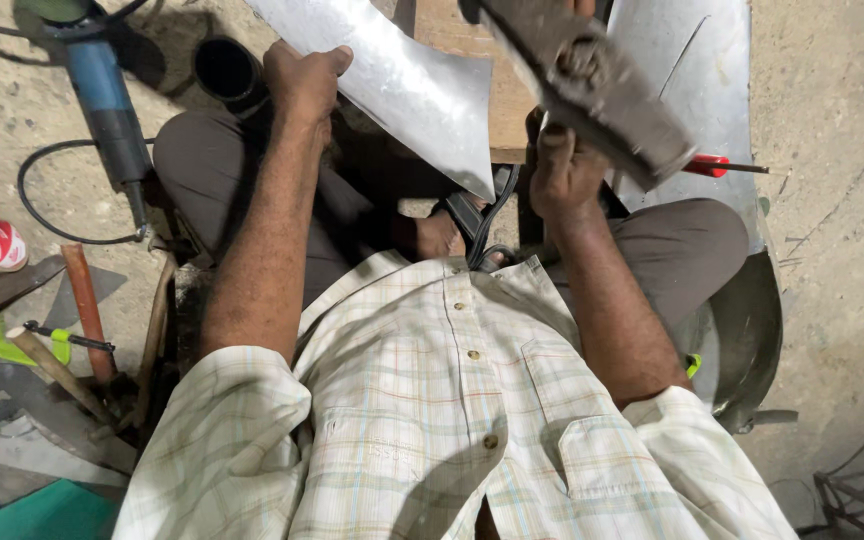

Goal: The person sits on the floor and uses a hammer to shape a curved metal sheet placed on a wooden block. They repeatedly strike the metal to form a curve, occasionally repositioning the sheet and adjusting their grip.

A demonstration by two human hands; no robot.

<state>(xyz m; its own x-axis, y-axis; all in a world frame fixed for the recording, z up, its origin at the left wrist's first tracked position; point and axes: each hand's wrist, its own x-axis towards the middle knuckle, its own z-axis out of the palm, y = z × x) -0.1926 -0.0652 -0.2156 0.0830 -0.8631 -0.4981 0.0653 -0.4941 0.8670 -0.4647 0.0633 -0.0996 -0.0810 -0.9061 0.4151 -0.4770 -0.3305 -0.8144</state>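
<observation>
- Left hand (304, 82) pinches the metal sheet (407, 85) by its left edge.
- Right hand (564, 172) fisted round the hammer (592, 85), head raised beside the sheet.

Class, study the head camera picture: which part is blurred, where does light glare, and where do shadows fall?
Head view: the hammer in the right hand is blurred; the metal sheet held by the left hand shows pale glare; deep shadow lies between the knees.
</observation>
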